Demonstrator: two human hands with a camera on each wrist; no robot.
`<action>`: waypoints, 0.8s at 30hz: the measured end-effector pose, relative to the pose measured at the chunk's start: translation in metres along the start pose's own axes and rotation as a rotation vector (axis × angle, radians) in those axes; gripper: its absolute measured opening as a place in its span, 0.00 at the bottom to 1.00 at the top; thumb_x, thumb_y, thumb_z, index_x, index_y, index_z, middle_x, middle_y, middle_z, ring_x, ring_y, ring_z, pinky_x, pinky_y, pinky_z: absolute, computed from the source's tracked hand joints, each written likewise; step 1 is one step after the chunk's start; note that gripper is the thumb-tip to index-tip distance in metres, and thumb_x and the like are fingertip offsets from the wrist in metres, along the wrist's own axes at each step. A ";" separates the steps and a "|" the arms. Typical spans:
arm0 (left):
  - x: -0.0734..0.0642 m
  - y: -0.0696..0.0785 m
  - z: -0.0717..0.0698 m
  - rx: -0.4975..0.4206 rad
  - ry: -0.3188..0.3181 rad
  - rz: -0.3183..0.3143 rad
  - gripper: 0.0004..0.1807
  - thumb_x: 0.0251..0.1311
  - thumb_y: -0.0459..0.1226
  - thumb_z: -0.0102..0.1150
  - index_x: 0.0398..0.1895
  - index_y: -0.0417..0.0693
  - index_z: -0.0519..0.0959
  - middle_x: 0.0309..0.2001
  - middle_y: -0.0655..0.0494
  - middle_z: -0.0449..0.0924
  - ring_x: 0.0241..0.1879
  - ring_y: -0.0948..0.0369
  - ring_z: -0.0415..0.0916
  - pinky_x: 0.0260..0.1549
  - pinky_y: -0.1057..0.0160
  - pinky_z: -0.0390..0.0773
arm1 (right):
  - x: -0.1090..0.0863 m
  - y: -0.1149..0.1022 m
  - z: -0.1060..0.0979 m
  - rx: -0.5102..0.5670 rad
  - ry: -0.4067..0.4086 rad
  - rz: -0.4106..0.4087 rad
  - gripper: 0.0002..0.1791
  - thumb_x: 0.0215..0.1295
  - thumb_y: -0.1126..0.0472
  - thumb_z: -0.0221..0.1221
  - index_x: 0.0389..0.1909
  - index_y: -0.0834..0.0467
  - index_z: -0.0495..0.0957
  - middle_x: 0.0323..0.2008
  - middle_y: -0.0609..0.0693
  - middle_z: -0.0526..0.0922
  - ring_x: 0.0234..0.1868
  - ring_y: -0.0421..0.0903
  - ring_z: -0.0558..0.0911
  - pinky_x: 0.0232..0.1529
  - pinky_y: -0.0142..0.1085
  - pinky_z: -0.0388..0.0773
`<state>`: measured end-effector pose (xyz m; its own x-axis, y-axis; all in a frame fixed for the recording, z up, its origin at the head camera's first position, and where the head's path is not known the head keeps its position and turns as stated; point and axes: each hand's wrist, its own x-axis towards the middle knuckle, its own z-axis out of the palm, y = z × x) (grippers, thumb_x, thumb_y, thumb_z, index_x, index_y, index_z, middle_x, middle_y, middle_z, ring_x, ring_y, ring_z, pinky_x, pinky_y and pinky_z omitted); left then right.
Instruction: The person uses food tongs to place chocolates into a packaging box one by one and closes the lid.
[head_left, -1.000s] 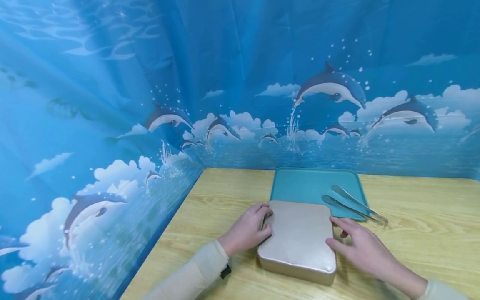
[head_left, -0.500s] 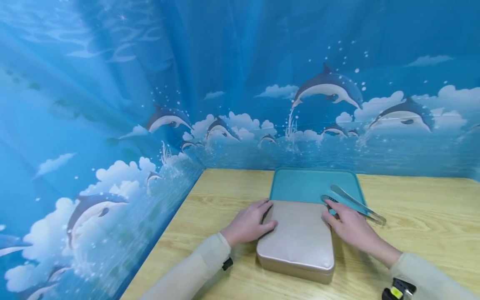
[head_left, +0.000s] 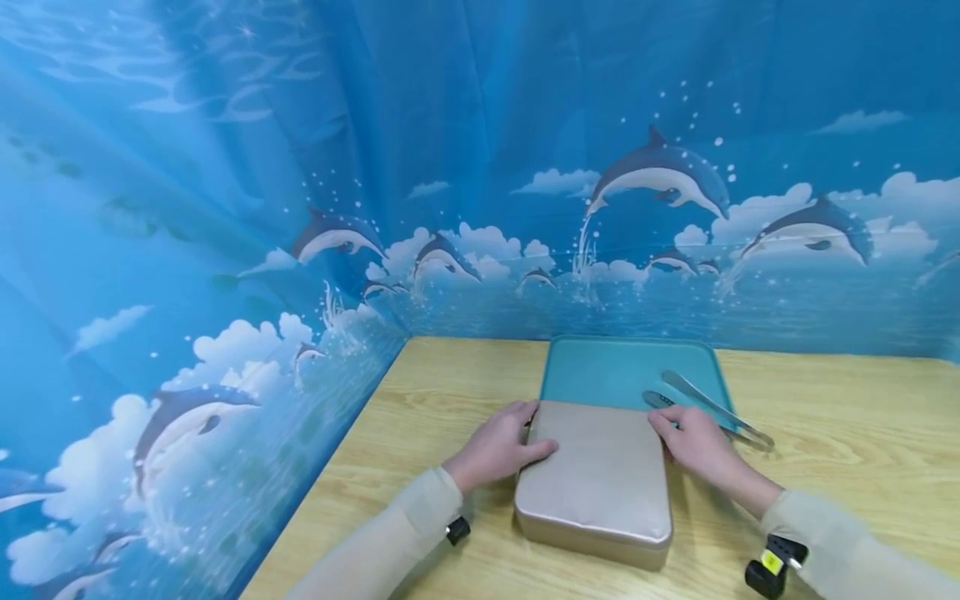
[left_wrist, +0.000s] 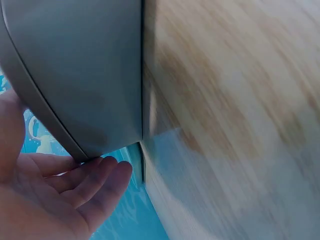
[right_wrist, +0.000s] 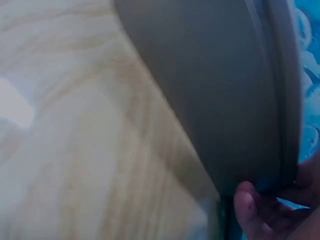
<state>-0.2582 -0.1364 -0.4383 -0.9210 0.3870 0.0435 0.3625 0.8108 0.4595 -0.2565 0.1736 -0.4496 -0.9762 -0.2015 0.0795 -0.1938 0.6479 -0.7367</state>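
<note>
A closed rose-gold metal tin box (head_left: 592, 483) stands on the table, its front toward me. At its back left corner my left hand (head_left: 498, 446) holds the lid (head_left: 600, 450), thumb on top; in the left wrist view the fingers (left_wrist: 107, 185) curl at the corner just by the seam under the lid's rim (left_wrist: 37, 95). On the back right corner my right hand (head_left: 697, 442) pinches the lid's edge; in the right wrist view its fingertips (right_wrist: 246, 200) bend at the box's corner near the seam. What the tin holds is hidden.
Behind the tin lies a teal tray (head_left: 600, 367), partly covered by it. Metal tongs (head_left: 716, 400) rest on the tray, their joined end over its right edge; my right hand partly hides them. A dolphin-print curtain (head_left: 480, 167) borders the wooden table (head_left: 442, 383).
My right hand has shifted from the tin's right side to its back right corner and now pinches there. The left thumb has moved further onto the lid. The tin has hardly moved.
</note>
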 end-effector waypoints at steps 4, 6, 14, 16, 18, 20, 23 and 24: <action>-0.003 -0.001 0.003 0.038 0.022 0.022 0.45 0.66 0.62 0.56 0.76 0.42 0.61 0.71 0.47 0.69 0.69 0.51 0.69 0.66 0.50 0.71 | -0.003 0.003 0.005 -0.003 0.033 0.007 0.24 0.80 0.48 0.46 0.35 0.58 0.84 0.19 0.50 0.78 0.16 0.45 0.75 0.24 0.36 0.72; -0.004 -0.002 0.004 0.042 0.029 0.026 0.45 0.67 0.62 0.54 0.76 0.42 0.61 0.72 0.47 0.68 0.71 0.51 0.67 0.67 0.50 0.70 | -0.005 0.005 0.006 0.004 0.015 0.031 0.26 0.80 0.45 0.45 0.47 0.62 0.83 0.18 0.50 0.78 0.17 0.46 0.75 0.25 0.37 0.72; -0.025 -0.002 -0.002 -0.067 -0.011 -0.101 0.45 0.65 0.68 0.50 0.70 0.42 0.70 0.53 0.54 0.83 0.49 0.59 0.82 0.50 0.57 0.81 | -0.033 -0.001 -0.001 0.046 -0.092 0.133 0.42 0.75 0.37 0.49 0.70 0.70 0.65 0.29 0.53 0.81 0.19 0.47 0.79 0.21 0.39 0.76; -0.033 -0.001 -0.008 -0.076 -0.045 -0.120 0.39 0.63 0.67 0.53 0.56 0.43 0.81 0.37 0.59 0.85 0.33 0.63 0.80 0.35 0.61 0.81 | -0.048 -0.007 -0.005 0.026 -0.143 0.147 0.40 0.74 0.37 0.51 0.65 0.69 0.71 0.28 0.52 0.80 0.17 0.46 0.76 0.20 0.39 0.75; -0.041 -0.001 -0.014 -0.076 -0.100 -0.133 0.32 0.61 0.66 0.56 0.38 0.46 0.85 0.26 0.60 0.83 0.23 0.65 0.75 0.25 0.63 0.76 | -0.062 -0.011 -0.008 0.004 -0.214 0.149 0.33 0.73 0.37 0.52 0.52 0.65 0.81 0.22 0.50 0.77 0.15 0.44 0.73 0.19 0.38 0.73; -0.049 -0.001 -0.019 -0.091 -0.165 -0.140 0.28 0.60 0.64 0.60 0.24 0.50 0.83 0.21 0.59 0.82 0.18 0.65 0.70 0.18 0.65 0.70 | -0.075 -0.013 -0.009 -0.006 -0.292 0.127 0.28 0.72 0.38 0.53 0.37 0.59 0.83 0.17 0.48 0.75 0.14 0.42 0.71 0.18 0.37 0.71; -0.055 -0.001 -0.023 -0.117 -0.247 -0.132 0.26 0.61 0.61 0.61 0.18 0.52 0.81 0.19 0.57 0.82 0.15 0.66 0.66 0.16 0.67 0.65 | -0.086 -0.013 -0.007 0.022 -0.379 0.038 0.26 0.74 0.42 0.53 0.23 0.57 0.77 0.14 0.44 0.71 0.14 0.38 0.69 0.19 0.35 0.69; -0.056 -0.002 -0.024 -0.127 -0.263 -0.125 0.25 0.62 0.60 0.62 0.18 0.52 0.80 0.19 0.58 0.82 0.15 0.67 0.65 0.16 0.67 0.64 | -0.087 -0.013 -0.006 0.041 -0.400 0.010 0.25 0.75 0.43 0.54 0.23 0.57 0.77 0.13 0.44 0.71 0.14 0.38 0.69 0.19 0.35 0.69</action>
<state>-0.2103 -0.1699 -0.4203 -0.8829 0.4013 -0.2439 0.2124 0.8043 0.5549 -0.1695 0.1870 -0.4432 -0.8615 -0.4711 -0.1897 -0.1727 0.6229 -0.7630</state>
